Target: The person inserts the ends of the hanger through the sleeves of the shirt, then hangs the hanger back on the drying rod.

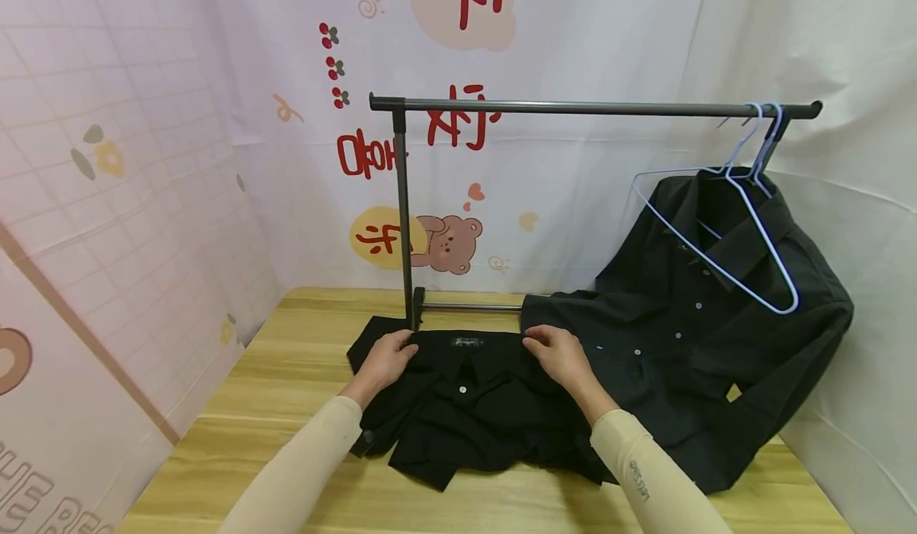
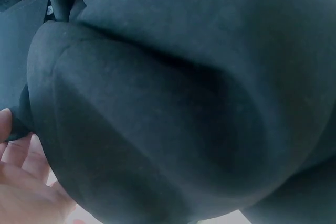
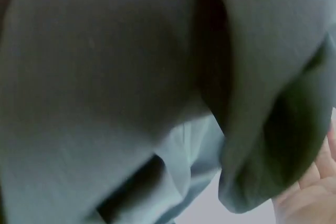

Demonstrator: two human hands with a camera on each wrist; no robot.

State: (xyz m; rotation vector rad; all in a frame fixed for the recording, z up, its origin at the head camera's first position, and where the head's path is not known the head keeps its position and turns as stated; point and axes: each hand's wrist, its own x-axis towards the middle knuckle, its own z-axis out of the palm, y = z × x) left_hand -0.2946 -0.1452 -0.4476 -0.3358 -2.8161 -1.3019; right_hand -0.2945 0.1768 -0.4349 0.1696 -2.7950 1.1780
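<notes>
In the head view a black shirt (image 1: 494, 430) is bunched over the table, its collar label and a white button facing up. My left hand (image 1: 387, 360) pinches its upper edge at the left, beside the rack's upright. At the right end of that edge, my right hand (image 1: 562, 356) pinches the cloth between thumb and fingers. Folds of the black shirt (image 2: 157, 108) fill most of the left wrist view, with the left hand (image 2: 29, 182) at the lower left. Draped black cloth (image 3: 94, 77) covers much of the right wrist view, the right hand (image 3: 310, 195) at its edge.
A dark metal clothes rack (image 1: 573, 108) stands on the wooden table (image 1: 286, 375). Light blue hangers (image 1: 752, 231) hang at its right end. Another black shirt (image 1: 688, 335) hangs there, its lower part spread toward the table. A printed white curtain (image 1: 587, 40) lies behind.
</notes>
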